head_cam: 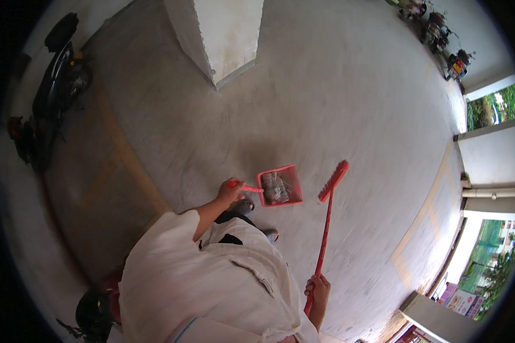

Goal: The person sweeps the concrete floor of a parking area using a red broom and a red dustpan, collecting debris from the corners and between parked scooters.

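Observation:
My left hand [231,191] is closed around the short handle of a red plastic dustpan [299,188]. The pan holds a crumpled clear plastic bottle [275,188] and what look like other bits of litter. My right hand [318,288] grips the long red stick of a push broom [334,182]. Its bristled head is to the right of the dustpan, apart from it. Whether the bristles touch the floor cannot be told.
A concrete pillar [229,38] stands ahead. A dark scooter [53,92] is at the left, and several more [435,32] line the far right wall. Part of another vehicle [92,308] shows at lower left. Yellow lines [124,152] mark the concrete floor. My feet [244,207] are beside the dustpan.

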A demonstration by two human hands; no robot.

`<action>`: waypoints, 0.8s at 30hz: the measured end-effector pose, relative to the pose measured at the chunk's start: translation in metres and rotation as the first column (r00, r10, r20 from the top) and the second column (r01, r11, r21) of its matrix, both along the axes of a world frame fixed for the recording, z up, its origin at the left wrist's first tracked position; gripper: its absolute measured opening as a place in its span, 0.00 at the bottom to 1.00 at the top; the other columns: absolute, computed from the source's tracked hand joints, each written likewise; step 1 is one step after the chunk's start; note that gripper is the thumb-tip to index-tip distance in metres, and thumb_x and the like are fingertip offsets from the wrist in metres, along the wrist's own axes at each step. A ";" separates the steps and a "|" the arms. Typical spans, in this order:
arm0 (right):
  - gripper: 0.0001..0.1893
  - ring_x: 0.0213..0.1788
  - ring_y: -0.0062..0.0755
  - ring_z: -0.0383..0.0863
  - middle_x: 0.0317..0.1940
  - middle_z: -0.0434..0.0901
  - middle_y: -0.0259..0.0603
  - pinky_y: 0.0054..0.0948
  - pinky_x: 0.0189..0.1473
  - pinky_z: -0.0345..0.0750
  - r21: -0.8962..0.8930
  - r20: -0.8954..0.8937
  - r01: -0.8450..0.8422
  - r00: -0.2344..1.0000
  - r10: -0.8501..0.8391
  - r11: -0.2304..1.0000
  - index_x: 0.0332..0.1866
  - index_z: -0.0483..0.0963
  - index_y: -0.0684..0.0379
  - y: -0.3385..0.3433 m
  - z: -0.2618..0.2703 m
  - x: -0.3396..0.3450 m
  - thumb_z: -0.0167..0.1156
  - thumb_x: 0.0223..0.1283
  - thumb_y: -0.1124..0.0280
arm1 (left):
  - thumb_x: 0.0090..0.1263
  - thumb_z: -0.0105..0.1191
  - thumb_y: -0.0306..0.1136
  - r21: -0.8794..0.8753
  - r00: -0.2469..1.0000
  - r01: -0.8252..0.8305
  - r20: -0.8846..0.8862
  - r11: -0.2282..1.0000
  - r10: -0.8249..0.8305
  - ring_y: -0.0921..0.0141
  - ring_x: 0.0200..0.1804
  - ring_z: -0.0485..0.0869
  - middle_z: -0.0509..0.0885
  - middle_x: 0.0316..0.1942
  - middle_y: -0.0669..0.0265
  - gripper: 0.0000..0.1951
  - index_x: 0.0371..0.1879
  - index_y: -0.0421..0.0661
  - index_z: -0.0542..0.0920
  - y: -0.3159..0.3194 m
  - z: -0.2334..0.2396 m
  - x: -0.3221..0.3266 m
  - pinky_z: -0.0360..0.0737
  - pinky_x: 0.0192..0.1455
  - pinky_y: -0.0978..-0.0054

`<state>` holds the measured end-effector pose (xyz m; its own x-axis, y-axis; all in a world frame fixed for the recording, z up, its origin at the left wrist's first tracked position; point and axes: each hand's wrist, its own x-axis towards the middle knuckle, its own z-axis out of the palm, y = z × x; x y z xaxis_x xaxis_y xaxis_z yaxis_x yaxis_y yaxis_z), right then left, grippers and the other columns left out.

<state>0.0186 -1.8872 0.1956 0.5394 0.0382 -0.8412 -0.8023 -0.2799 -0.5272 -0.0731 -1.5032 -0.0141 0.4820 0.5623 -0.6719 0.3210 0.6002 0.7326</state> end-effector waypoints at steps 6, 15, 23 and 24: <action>0.04 0.12 0.22 0.67 0.15 0.68 0.34 0.24 0.11 0.66 -0.206 0.044 -0.324 0.939 0.340 0.923 0.24 0.68 0.62 0.052 -0.035 0.063 0.49 0.49 0.75 | 0.63 0.53 0.42 -0.034 0.977 -0.214 -0.003 0.976 0.214 0.71 0.23 0.82 0.79 0.36 0.63 0.17 0.45 0.46 0.71 0.039 0.051 -0.073 0.70 0.17 0.82; 0.14 0.13 0.22 0.69 0.17 0.71 0.37 0.21 0.14 0.68 -0.140 0.292 -0.547 0.774 0.562 0.825 0.43 0.71 0.66 0.169 -0.022 0.173 0.46 0.51 0.76 | 0.64 0.52 0.44 0.103 0.903 -0.420 -0.057 0.902 0.427 0.71 0.25 0.82 0.78 0.38 0.65 0.17 0.46 0.48 0.70 0.081 0.062 -0.120 0.73 0.22 0.79; 0.08 0.13 0.25 0.67 0.16 0.69 0.38 0.25 0.13 0.67 0.030 0.271 -0.697 0.696 0.665 0.717 0.38 0.68 0.66 0.342 -0.090 0.269 0.48 0.51 0.79 | 0.66 0.50 0.43 0.174 0.669 -0.718 -0.098 0.674 0.737 0.69 0.25 0.82 0.78 0.38 0.67 0.13 0.45 0.51 0.72 0.113 0.067 -0.134 0.70 0.20 0.80; 0.06 0.12 0.25 0.67 0.15 0.69 0.39 0.26 0.13 0.67 0.046 0.274 -0.712 0.683 0.677 0.700 0.35 0.68 0.66 0.372 -0.096 0.284 0.48 0.51 0.79 | 0.65 0.51 0.43 0.165 0.592 -0.782 -0.103 0.601 0.799 0.69 0.25 0.82 0.78 0.38 0.67 0.14 0.45 0.52 0.72 0.120 0.068 -0.136 0.70 0.20 0.79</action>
<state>0.3022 -1.5153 0.0997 0.4767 0.5822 -0.6586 -0.2640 -0.6198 -0.7390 -0.2090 -1.3835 0.0539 -0.2846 0.7348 -0.6157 -0.1371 0.6045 0.7847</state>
